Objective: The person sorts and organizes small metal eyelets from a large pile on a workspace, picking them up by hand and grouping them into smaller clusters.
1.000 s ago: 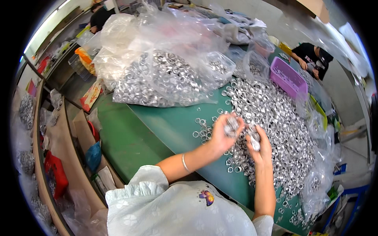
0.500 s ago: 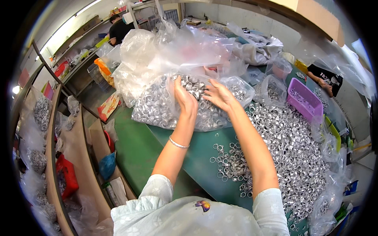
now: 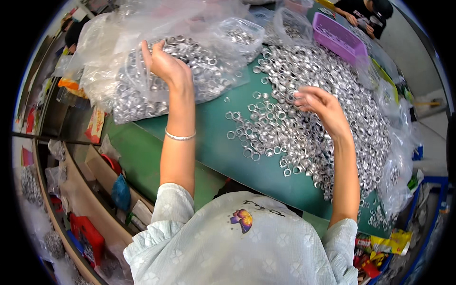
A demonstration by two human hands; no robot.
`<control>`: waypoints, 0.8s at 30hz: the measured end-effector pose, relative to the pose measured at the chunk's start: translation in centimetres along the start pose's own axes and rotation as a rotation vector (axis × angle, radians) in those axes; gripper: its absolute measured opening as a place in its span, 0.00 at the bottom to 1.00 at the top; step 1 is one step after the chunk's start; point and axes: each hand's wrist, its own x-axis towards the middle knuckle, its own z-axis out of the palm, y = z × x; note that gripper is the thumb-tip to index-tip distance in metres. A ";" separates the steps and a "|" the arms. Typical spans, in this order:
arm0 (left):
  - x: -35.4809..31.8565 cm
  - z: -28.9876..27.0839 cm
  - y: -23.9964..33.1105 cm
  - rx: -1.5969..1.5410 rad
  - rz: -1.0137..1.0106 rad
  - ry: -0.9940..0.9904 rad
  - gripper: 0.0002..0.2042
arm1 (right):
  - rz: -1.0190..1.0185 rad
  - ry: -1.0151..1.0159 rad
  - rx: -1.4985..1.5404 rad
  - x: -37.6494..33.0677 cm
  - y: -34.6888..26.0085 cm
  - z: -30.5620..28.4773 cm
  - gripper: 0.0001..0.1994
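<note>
A clear plastic bag (image 3: 102,92) full of silvery metal rings lies on the table at the left, its mouth spread. My left hand (image 3: 166,64) is at the bag's mouth, palm up, fingers stretched and apart, beside the rings inside. A bracelet circles that wrist. To the right, a wide heap of loose metal rings (image 3: 285,126) covers the table. My right hand (image 3: 323,109) hovers over the heap with fingers loosely bent; nothing shows plainly in it. Its palm side is partly hidden.
A purple basket (image 3: 339,40) with some rings stands beyond the heap, near a co-worker's hands (image 3: 361,23). Clear plastic bags (image 3: 401,156) line the right edge. Shelves with a red bin (image 3: 88,237) and a blue bag (image 3: 121,192) stand at the left.
My right hand has left the bag and moved right, over the loose heap. My left hand stays at the bag's mouth. The view has swung right and downward.
</note>
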 end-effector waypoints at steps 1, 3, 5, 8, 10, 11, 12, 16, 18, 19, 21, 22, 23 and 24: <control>-1.1 0.4 0.2 -0.019 -0.028 -0.088 0.29 | 0.013 0.078 -0.075 -2.1 0.7 -0.9 0.17; -4.1 0.8 0.4 -0.050 -0.073 -0.256 0.28 | 0.062 0.201 -0.172 -5.7 3.4 -1.9 0.13; -8.0 0.4 0.3 0.060 -0.141 -0.433 0.22 | 0.145 0.227 -0.456 -8.5 5.0 -1.7 0.11; -13.4 -3.3 -0.8 0.495 0.062 -1.083 0.16 | -0.063 0.210 -0.684 -10.0 6.1 0.5 0.13; -17.7 -6.6 -1.8 0.706 0.064 -1.373 0.16 | -0.246 0.181 -0.835 -9.7 6.9 1.9 0.16; -19.6 -8.1 -2.3 0.868 0.136 -1.470 0.16 | -0.294 0.173 -0.874 -9.5 7.0 2.7 0.18; -20.8 -8.8 -2.4 0.951 0.155 -1.463 0.16 | -0.289 0.117 -0.904 -9.1 7.4 3.2 0.20; -22.0 -9.8 -2.7 1.096 0.215 -1.448 0.18 | -0.325 0.130 -1.146 -9.6 8.8 3.9 0.17; -21.8 -10.1 -2.7 1.074 0.226 -1.431 0.19 | -0.316 0.173 -1.177 -10.3 9.0 3.7 0.16; -21.6 -10.2 -2.6 1.060 0.223 -1.418 0.19 | -0.308 0.195 -1.194 -10.7 9.1 3.7 0.16; -21.1 -10.5 -2.2 1.029 0.206 -1.367 0.19 | -0.299 0.279 -1.201 -11.4 9.3 3.3 0.13; -21.0 -10.3 -2.0 1.005 0.191 -1.332 0.18 | -0.297 0.333 -1.199 -11.8 9.8 2.6 0.12; -20.8 -10.2 -1.8 0.982 0.175 -1.297 0.18 | -0.294 0.387 -1.197 -12.2 10.0 2.2 0.11; -20.7 -10.1 -1.4 0.957 0.116 -1.296 0.17 | -0.280 0.444 -1.147 -12.6 10.0 1.8 0.11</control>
